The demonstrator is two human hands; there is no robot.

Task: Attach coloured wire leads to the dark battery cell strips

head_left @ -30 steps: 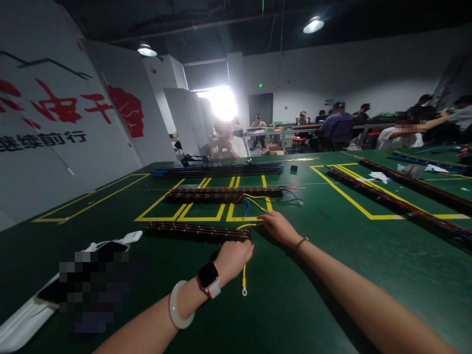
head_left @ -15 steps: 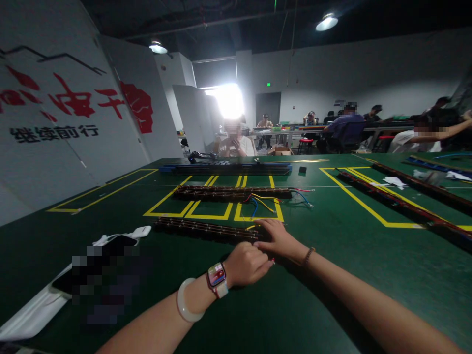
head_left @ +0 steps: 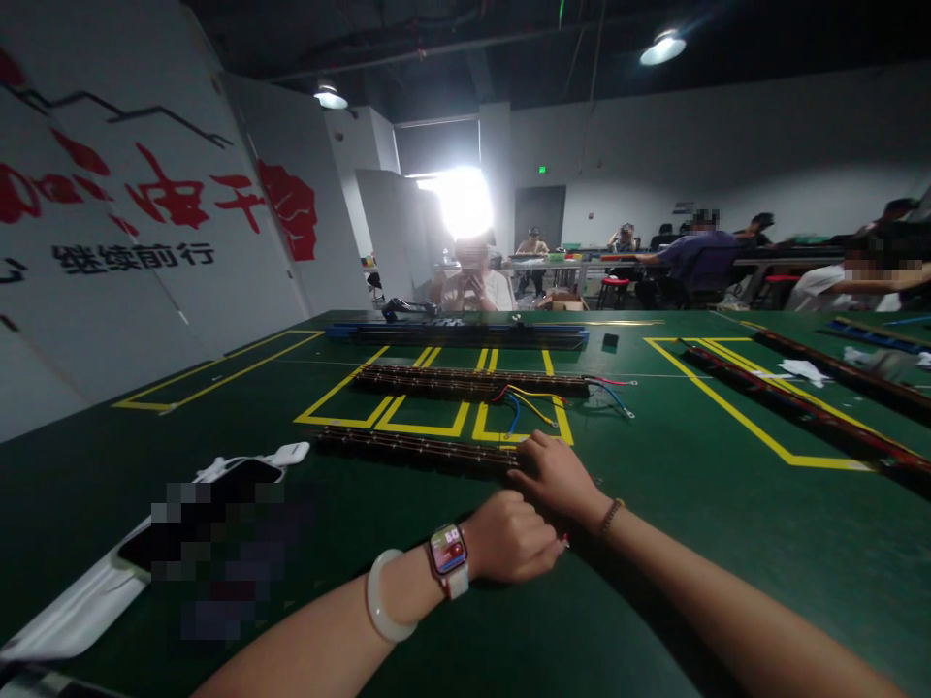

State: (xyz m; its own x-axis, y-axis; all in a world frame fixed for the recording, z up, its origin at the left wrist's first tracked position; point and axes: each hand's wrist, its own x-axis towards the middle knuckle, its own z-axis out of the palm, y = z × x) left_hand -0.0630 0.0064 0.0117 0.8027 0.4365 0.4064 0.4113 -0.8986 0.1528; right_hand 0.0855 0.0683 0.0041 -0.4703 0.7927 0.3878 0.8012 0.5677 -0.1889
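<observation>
A long dark bar with thin wires along its top [head_left: 414, 448] lies on the green table, its right end hidden under my right hand [head_left: 559, 477]. My right hand's fingers are bent round that end. Closer to me, my left hand [head_left: 513, 538], with a watch and a pale bangle on its wrist, is closed in a pinch. A short red wire end [head_left: 565, 541] pokes out at its fingertips; the rest is hidden. Beyond lies a similar wired bar [head_left: 465, 381], with red, yellow and blue leads [head_left: 534, 405] ending in metal ring terminals.
Yellow tape outlines [head_left: 422, 427] mark the green table [head_left: 727, 582]. A phone [head_left: 204, 509] and white pouch [head_left: 80, 601] lie at left. More long bars lie at right [head_left: 792, 402] and at the back [head_left: 458, 335]. A person [head_left: 476, 286] sits across; others work behind.
My left hand has drawn slightly toward me and right, away from the bar, with the red end at its fingertips. My right hand's fingers have curled more over the bar's end. The view has shifted left.
</observation>
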